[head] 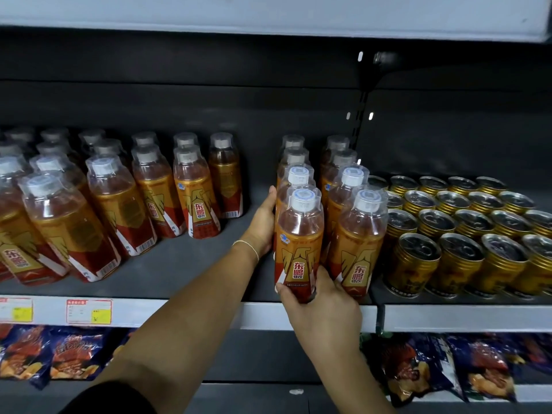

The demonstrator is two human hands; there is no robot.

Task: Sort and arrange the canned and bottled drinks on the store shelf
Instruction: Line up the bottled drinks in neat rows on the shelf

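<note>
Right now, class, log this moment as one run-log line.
shelf: front bottle upright at edge | left hand: against its left side, fingers hidden | right hand: grips its base | cans: further right, untouched

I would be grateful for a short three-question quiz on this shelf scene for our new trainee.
1. True or false: the gold cans stand to the right of the front bottle.
2. Fill in: the left hand touches the bottle row on its ____ side.
3. Which hand grips the front bottle's base? A. left hand B. right hand

Key: 1 true; 2 left; 3 B.
</note>
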